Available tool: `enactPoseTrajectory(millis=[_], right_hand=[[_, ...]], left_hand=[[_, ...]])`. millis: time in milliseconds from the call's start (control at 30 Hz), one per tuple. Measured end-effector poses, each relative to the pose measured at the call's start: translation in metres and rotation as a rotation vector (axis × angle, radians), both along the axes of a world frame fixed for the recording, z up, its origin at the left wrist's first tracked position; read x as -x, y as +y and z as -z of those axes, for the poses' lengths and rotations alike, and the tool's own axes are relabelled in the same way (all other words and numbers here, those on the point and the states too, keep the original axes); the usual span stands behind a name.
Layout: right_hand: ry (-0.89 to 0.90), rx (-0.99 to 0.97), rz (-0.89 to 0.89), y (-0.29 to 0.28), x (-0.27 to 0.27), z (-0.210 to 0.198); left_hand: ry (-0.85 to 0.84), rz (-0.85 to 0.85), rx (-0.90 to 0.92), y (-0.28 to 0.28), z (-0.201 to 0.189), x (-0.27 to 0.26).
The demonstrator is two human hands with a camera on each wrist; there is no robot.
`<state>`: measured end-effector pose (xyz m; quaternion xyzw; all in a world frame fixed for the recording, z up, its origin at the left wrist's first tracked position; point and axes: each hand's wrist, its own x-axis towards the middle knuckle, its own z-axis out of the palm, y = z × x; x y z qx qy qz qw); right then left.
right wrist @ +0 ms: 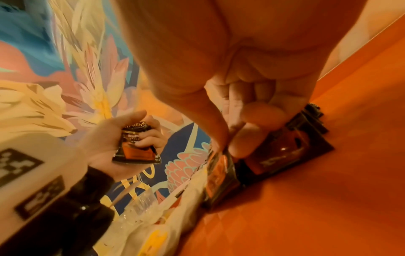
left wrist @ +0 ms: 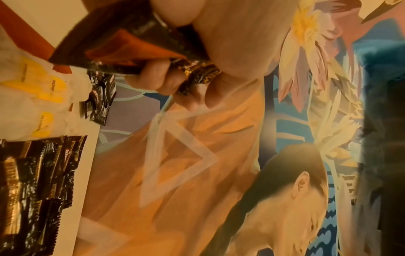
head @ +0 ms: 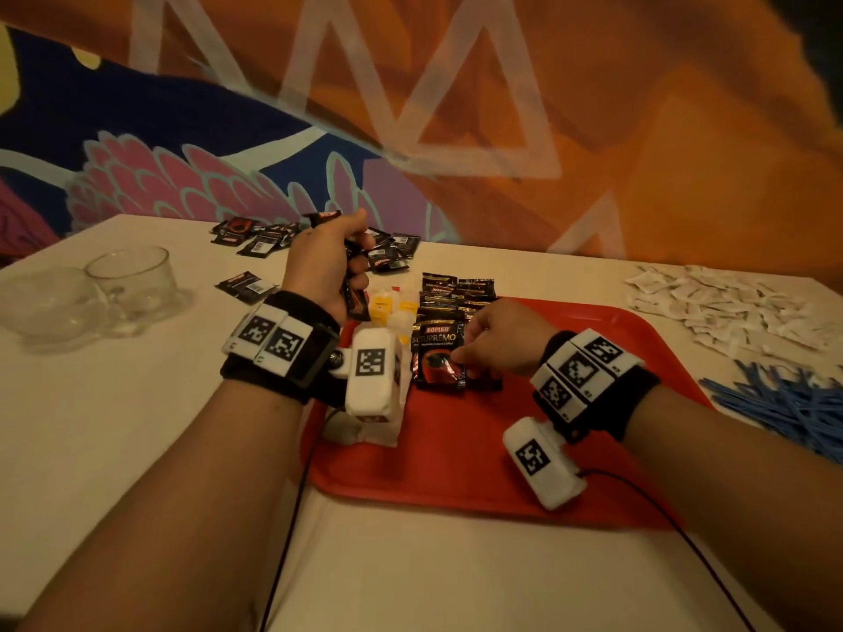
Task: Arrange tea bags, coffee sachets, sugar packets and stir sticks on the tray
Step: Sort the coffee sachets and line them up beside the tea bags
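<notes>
Red tray: right hand pinching sachet; left hand gripping sachets

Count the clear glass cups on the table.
2: one glass cup left of the red tray, a blurrier second cup beside it, nearer the left edge. None appear hidden.

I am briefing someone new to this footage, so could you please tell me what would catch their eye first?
The red tray at centre, where the right hand pinches a black coffee sachet at the near end of a row. The left hand, raised beyond the tray's left edge, grips a bunch of sachets. White sugar packets and blue stir sticks lie on the table at right.
</notes>
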<state>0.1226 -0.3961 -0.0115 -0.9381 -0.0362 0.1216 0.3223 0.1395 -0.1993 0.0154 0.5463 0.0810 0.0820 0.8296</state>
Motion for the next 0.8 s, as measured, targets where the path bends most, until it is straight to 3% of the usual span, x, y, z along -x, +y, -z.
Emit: enactPoseTrajectory(millis=[367, 800], right_hand=[[0.023, 0.162, -0.024, 0.011, 0.006, -0.004], [-0.058, 0.143, -0.008, 0.007, 0.0, -0.002]], left_hand=[[0.025, 0.027, 0.051, 0.003, 0.002, -0.004], [0.032, 0.111, 0.055, 0.001, 0.002, -0.003]])
